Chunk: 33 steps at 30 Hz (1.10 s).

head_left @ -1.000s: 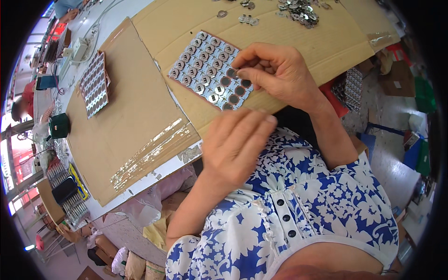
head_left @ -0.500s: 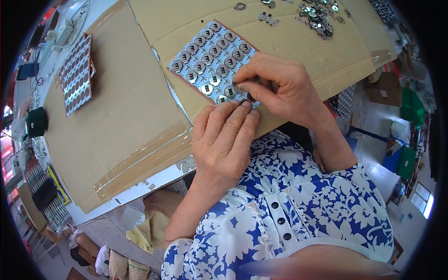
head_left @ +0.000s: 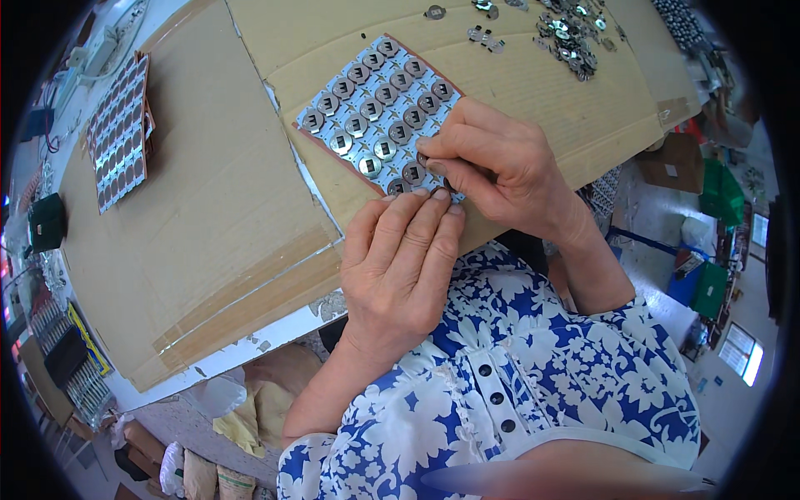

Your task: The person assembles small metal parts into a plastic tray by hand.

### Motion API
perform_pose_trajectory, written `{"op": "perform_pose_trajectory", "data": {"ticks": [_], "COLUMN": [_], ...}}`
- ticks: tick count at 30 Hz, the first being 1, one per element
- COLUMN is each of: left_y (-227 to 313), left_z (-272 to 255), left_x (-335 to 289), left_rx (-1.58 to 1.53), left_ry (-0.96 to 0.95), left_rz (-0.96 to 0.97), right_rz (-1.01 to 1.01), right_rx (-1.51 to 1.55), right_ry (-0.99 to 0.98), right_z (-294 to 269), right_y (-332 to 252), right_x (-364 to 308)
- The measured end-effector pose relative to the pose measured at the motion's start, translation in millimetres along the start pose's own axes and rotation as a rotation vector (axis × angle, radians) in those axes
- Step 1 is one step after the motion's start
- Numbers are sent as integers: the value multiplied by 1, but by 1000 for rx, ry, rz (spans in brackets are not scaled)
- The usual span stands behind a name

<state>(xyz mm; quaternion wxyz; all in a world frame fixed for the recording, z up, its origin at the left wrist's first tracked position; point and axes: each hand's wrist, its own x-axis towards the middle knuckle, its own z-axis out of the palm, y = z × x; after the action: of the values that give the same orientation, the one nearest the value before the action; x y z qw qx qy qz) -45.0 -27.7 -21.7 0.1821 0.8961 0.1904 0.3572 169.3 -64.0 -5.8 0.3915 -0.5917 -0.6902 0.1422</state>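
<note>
Currently, from my remote seat I watch both hands at work on the board (head_left: 349,106), which lies aslant on the cardboard (head_left: 208,175) and carries slanting rows of round metal clips (head_left: 384,147). At the board's near edge, the left hand (head_left: 398,262) lies palm down with its fingers side by side, their tips on the border; its thumb is hidden, so I cannot tell whether it grips anything. Over the board's right edge, the right hand (head_left: 510,171) has thumb and forefinger drawn close together and the other fingers curled; a dark round shape shows at the tips, but I cannot tell whether it is pinched or merely pressed. Beyond the board, to its right, I see a loose heap of clips (head_left: 573,40), with a smaller cluster (head_left: 485,38) nearer. Well to the left of the board is a stack (head_left: 121,133) of similar panels. As for containers, a dark green box (head_left: 47,222) stands left of the board, past the cardboard, its contents unclear to me. Nearer than that, also left of the board, I find rows of thin metal pieces under a black case (head_left: 67,354). Far right of the board, below table level, are a brown carton (head_left: 671,164) and a green bin (head_left: 710,288), whose insides I can't make out.
</note>
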Motion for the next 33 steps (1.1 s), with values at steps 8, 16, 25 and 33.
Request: {"op": "perform_pose_trajectory", "data": {"ticks": [8, 16, 25, 33], "left_y": [-9, 13, 15, 9], "left_z": [-7, -24, -19, -10], "left_x": [3, 2, 5, 5], "left_rx": [-195, -1065, -872, -566], "left_ry": [121, 171, 101, 63], "left_rz": [-30, -703, -662, -337], "right_rz": [95, 345, 218, 290], "right_rx": [147, 838, 421, 776], "right_ry": [47, 139, 19, 125], "right_z": [3, 3, -7, -12], "right_y": [1, -37, -41, -8], "right_x": [-4, -23, -21, -20]}}
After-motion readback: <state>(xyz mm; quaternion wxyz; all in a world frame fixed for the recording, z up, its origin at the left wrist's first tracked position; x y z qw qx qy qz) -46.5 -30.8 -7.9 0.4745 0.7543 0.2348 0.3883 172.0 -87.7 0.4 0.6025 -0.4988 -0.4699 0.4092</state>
